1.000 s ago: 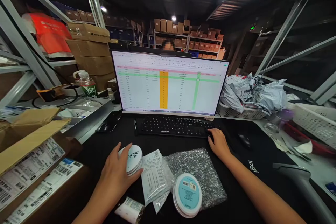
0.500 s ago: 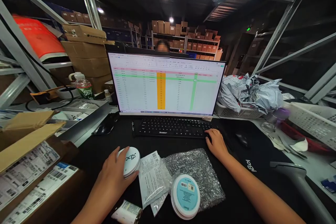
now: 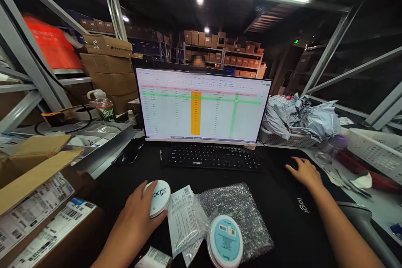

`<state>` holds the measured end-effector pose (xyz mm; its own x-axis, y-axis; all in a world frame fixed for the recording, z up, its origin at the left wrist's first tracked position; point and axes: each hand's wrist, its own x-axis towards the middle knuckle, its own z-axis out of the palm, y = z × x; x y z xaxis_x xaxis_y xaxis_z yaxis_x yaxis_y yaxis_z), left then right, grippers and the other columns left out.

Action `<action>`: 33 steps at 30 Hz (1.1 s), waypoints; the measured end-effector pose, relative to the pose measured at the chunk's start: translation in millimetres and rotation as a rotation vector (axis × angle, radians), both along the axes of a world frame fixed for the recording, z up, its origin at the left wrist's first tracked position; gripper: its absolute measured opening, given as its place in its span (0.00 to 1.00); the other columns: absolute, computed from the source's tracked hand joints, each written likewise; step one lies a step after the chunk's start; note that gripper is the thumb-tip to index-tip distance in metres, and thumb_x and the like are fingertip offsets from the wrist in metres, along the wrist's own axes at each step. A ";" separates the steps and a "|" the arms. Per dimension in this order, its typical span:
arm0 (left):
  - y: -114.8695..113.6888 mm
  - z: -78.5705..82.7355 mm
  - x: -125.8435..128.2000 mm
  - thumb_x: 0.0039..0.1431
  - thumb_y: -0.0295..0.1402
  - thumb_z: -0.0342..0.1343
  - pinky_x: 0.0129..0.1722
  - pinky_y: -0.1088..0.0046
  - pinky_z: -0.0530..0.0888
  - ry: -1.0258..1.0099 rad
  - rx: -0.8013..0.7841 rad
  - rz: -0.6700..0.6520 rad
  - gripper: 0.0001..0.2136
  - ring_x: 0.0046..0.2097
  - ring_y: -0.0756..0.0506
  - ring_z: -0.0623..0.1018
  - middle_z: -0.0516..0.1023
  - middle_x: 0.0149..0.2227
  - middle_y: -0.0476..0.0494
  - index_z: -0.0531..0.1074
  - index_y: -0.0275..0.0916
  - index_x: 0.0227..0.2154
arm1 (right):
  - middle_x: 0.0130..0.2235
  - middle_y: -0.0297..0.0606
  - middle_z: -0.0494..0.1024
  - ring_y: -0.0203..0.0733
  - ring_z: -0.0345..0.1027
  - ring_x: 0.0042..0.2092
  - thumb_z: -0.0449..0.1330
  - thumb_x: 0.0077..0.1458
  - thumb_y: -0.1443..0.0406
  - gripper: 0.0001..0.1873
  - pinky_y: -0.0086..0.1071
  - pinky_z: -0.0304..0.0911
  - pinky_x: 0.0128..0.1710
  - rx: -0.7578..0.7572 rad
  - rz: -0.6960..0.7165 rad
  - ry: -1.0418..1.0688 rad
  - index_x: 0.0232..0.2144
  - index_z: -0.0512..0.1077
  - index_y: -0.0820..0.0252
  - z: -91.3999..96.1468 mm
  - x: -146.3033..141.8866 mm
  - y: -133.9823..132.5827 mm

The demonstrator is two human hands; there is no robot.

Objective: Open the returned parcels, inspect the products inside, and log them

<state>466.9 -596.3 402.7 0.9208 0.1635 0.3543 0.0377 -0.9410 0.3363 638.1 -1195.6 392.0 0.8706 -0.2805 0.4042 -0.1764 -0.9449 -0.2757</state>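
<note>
My left hand (image 3: pixel 138 213) is closed around the side of a round white jar (image 3: pixel 161 197) with dark lettering on its lid. Beside that jar lies a white printed pouch (image 3: pixel 182 217) with a clear plastic part. A second round jar (image 3: pixel 225 240), blue-labelled with a barcode, rests on a sheet of bubble wrap (image 3: pixel 248 217). At the right, my right hand (image 3: pixel 306 175) is curved over the computer mouse on the black mouse pad (image 3: pixel 282 155); the hand hides most of the mouse. The black keyboard (image 3: pixel 213 157) sits between my hands, below a monitor (image 3: pixel 169 113) showing a spreadsheet.
Open cardboard boxes (image 3: pixel 37 180) with shipping labels stand at the left. A grey scanner (image 3: pixel 354 213) lies by my right forearm. Grey plastic mailers (image 3: pixel 320 117) fill a basket, near a white crate (image 3: pixel 373 146). A drink bottle (image 3: pixel 105 106) stands behind a tray. A person (image 3: pixel 197 63) is beyond the monitor.
My right hand has moved right, from the keyboard's right end to the mouse. My left hand keeps hold of the white jar. The whole view has shifted slightly.
</note>
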 end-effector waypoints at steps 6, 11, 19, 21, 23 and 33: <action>3.3 -2.7 3.3 0.48 0.45 0.54 0.55 0.50 0.73 0.038 -0.055 0.012 0.36 0.60 0.29 0.71 0.65 0.62 0.29 0.64 0.35 0.60 | 0.57 0.50 0.72 0.52 0.69 0.57 0.56 0.57 0.48 0.32 0.43 0.65 0.58 0.085 0.194 -0.011 0.57 0.70 0.59 -27.2 3.7 -23.9; 8.0 -4.8 6.9 0.44 0.46 0.56 0.55 0.52 0.73 0.054 -0.091 0.030 0.39 0.58 0.29 0.73 0.65 0.60 0.28 0.63 0.34 0.61 | 0.57 0.45 0.72 0.51 0.69 0.56 0.58 0.54 0.52 0.28 0.42 0.66 0.57 0.108 0.284 -0.071 0.55 0.71 0.55 -40.2 3.9 -17.1; 5.6 2.3 8.7 0.42 0.45 0.58 0.53 0.54 0.73 0.108 -0.126 0.033 0.41 0.54 0.31 0.76 0.68 0.58 0.30 0.62 0.36 0.62 | 0.55 0.43 0.74 0.51 0.69 0.56 0.55 0.54 0.53 0.26 0.44 0.65 0.56 0.092 0.292 -0.122 0.52 0.73 0.56 -41.6 -0.4 -12.5; 4.7 5.8 8.3 0.42 0.46 0.56 0.55 0.55 0.72 0.168 -0.133 0.042 0.42 0.55 0.32 0.75 0.68 0.58 0.31 0.61 0.35 0.63 | 0.55 0.41 0.74 0.50 0.70 0.55 0.55 0.54 0.53 0.25 0.44 0.66 0.56 0.081 0.300 -0.119 0.52 0.73 0.54 -41.3 -1.2 -11.4; 4.8 7.2 7.9 0.42 0.48 0.55 0.56 0.56 0.72 0.216 -0.130 0.048 0.44 0.56 0.32 0.74 0.66 0.60 0.31 0.59 0.34 0.64 | 0.55 0.40 0.74 0.50 0.70 0.54 0.55 0.54 0.53 0.24 0.44 0.66 0.55 0.071 0.301 -0.116 0.51 0.73 0.53 -41.4 -1.6 -10.8; 9.9 -4.1 9.8 0.43 0.47 0.54 0.56 0.56 0.71 0.199 -0.104 0.030 0.44 0.58 0.31 0.72 0.63 0.61 0.31 0.57 0.34 0.65 | 0.57 0.40 0.71 0.49 0.70 0.55 0.52 0.56 0.54 0.23 0.43 0.69 0.51 0.033 0.281 -0.103 0.51 0.73 0.52 -44.3 0.5 -11.0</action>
<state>476.7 -586.4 398.6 0.9651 0.2179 0.1456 0.1405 -0.8991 0.4145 638.6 -1206.6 347.7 0.8707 -0.0488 0.4894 0.1213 -0.9430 -0.3099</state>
